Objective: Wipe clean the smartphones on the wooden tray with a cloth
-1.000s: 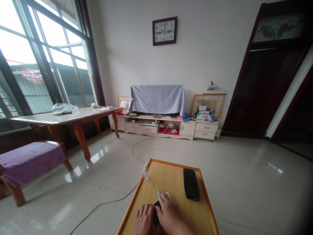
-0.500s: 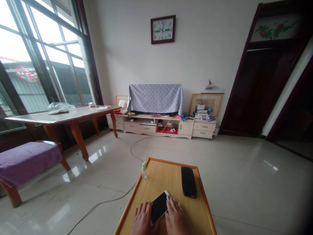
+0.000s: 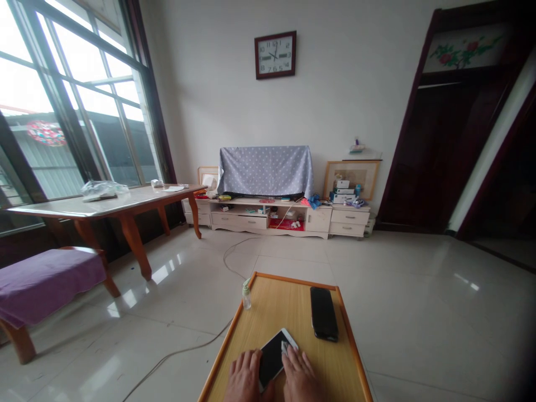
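Observation:
A white smartphone (image 3: 271, 362) with a dark screen lies slanted on the small wooden table (image 3: 280, 301). My left hand (image 3: 245, 375) grips its left edge, fingers over the side and thumb near the bottom end. Under the fingertips of my right hand (image 3: 300, 377) is a small whitish-grey cloth (image 3: 285, 347), pressed on the upper right part of the screen. Farther right on the tabletop rests a black smartphone (image 3: 324, 314), untouched. A small clear spray bottle (image 3: 246, 297) with a pale green top stands at the table's left edge.
A cable (image 3: 184, 347) runs across the tiled floor left of the table. Toward the window are a wooden dining table (image 3: 138, 202) and a stool with a purple cover (image 3: 50, 276). Against the far wall stands a low cabinet (image 3: 318, 219) with a cloth-covered object on top.
My right hand has slid the cloth from the phone's upper right edge inward and slightly down on the screen. The phone's upper right corner now shows. My left hand keeps its grip.

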`<state>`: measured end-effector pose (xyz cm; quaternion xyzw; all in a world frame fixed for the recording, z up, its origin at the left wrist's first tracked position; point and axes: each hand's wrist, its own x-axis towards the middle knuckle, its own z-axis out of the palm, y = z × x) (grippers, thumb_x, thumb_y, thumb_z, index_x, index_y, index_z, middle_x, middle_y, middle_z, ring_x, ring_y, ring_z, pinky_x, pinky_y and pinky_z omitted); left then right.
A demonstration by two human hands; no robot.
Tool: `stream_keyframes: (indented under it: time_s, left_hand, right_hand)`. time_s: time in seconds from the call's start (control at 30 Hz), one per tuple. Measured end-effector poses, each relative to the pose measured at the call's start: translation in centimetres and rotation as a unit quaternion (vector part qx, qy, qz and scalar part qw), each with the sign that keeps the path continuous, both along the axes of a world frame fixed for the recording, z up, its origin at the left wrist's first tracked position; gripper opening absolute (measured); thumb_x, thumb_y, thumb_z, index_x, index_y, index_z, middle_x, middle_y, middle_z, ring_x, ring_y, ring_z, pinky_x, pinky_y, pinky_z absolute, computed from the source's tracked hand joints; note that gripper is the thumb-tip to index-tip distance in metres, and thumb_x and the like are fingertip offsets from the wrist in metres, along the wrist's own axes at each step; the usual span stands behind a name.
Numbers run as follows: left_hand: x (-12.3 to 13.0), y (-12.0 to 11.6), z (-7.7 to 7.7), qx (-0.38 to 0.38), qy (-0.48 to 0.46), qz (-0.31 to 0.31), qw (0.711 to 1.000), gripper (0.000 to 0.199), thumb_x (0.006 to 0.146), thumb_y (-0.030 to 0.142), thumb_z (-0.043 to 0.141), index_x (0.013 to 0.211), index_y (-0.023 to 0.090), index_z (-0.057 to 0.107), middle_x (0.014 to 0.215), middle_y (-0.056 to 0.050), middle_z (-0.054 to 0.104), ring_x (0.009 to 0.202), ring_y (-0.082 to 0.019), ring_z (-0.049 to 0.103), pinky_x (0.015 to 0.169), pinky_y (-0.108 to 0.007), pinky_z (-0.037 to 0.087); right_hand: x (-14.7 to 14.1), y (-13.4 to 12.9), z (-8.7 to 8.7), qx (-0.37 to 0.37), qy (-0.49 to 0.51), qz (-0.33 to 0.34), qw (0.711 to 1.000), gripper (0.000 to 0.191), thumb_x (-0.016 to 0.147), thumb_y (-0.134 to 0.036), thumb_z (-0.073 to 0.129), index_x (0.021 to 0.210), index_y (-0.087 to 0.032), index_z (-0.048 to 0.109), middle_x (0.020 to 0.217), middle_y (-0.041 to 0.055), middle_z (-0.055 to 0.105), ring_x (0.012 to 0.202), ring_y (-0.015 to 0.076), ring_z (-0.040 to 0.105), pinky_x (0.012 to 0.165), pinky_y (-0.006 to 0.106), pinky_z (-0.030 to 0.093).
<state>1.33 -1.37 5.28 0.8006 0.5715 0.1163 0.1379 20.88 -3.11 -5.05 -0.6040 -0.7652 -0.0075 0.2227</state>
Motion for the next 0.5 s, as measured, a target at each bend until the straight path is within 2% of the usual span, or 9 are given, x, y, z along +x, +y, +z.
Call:
stream_keyframes:
  time_s: [0.1, 0.17, 0.23, 0.33, 0.37, 0.5]
  left_hand:
    - [0.0, 0.1, 0.1, -0.016, 0.004, -0.002, 1.0, 0.057, 0.079, 0.036, 0.056, 0.133, 0.02, 0.059, 0.136, -0.012, 0.062, 0.126, -0.029, 0.053, 0.107, -0.041, 0.036]
    - [0.0, 0.1, 0.1, -0.016, 0.008, 0.001, 1.0, 0.056, 0.08, 0.037, 0.056, 0.133, 0.021, 0.059, 0.136, -0.012, 0.063, 0.126, -0.029, 0.054, 0.106, -0.041, 0.036]
    - [-0.1, 0.0, 0.1, -0.009, 0.011, 0.004, 1.0, 0.058, 0.079, 0.038, 0.057, 0.134, 0.02, 0.059, 0.137, -0.012, 0.062, 0.127, -0.03, 0.053, 0.107, -0.041, 0.035]
    - [-0.1, -0.1, 0.0, 0.001, 0.007, -0.002, 1.0, 0.058, 0.079, 0.037, 0.058, 0.134, 0.02, 0.059, 0.137, -0.012, 0.062, 0.127, -0.03, 0.053, 0.107, -0.041, 0.034]
    - [-0.1, -0.1, -0.1, 0.004, 0.002, -0.002, 1.0, 0.057, 0.078, 0.036, 0.059, 0.133, 0.02, 0.059, 0.136, -0.012, 0.062, 0.126, -0.029, 0.053, 0.107, -0.04, 0.034]
    - [-0.1, -0.1, -0.5, 0.017, -0.016, 0.013, 1.0, 0.054, 0.077, 0.033, 0.06, 0.13, 0.023, 0.061, 0.134, -0.01, 0.064, 0.124, -0.027, 0.054, 0.105, -0.037, 0.035]
  right_hand:
    - [-1.5, 0.0, -1.5, 0.064, -0.028, 0.052, 0.996, 0.046, 0.088, -0.018, 0.05, 0.126, -0.029, 0.073, 0.132, 0.0051, 0.067, 0.119, 0.0257, 0.067, 0.1, 0.034, 0.055]
    - [-1.6, 0.0, -1.3, 0.074, -0.026, 0.052, 0.996, 0.046, 0.088, -0.017, 0.05, 0.125, -0.029, 0.074, 0.131, 0.0046, 0.068, 0.119, 0.0249, 0.068, 0.101, 0.033, 0.054]
    - [-1.2, 0.1, 0.0, 0.037, -0.011, 0.032, 0.999, 0.051, 0.086, -0.017, 0.05, 0.133, -0.027, 0.069, 0.139, 0.006, 0.062, 0.127, 0.0262, 0.062, 0.107, 0.036, 0.05]
    - [-0.6, 0.4, 2.5, -0.037, 0.013, -0.049, 0.998, 0.056, 0.086, -0.014, 0.046, 0.139, -0.02, 0.064, 0.148, 0.01, 0.054, 0.137, 0.0297, 0.052, 0.115, 0.045, 0.042]
    - [-0.7, 0.4, 3.0, -0.058, 0.015, -0.049, 0.997, 0.057, 0.086, -0.014, 0.046, 0.14, -0.019, 0.063, 0.149, 0.0109, 0.052, 0.138, 0.0306, 0.051, 0.116, 0.046, 0.042]
    - [-2.2, 0.1, 3.5, -0.127, 0.01, 0.065, 0.99, 0.057, 0.083, -0.016, 0.051, 0.138, -0.023, 0.064, 0.146, 0.0089, 0.053, 0.134, 0.0302, 0.054, 0.111, 0.041, 0.047]
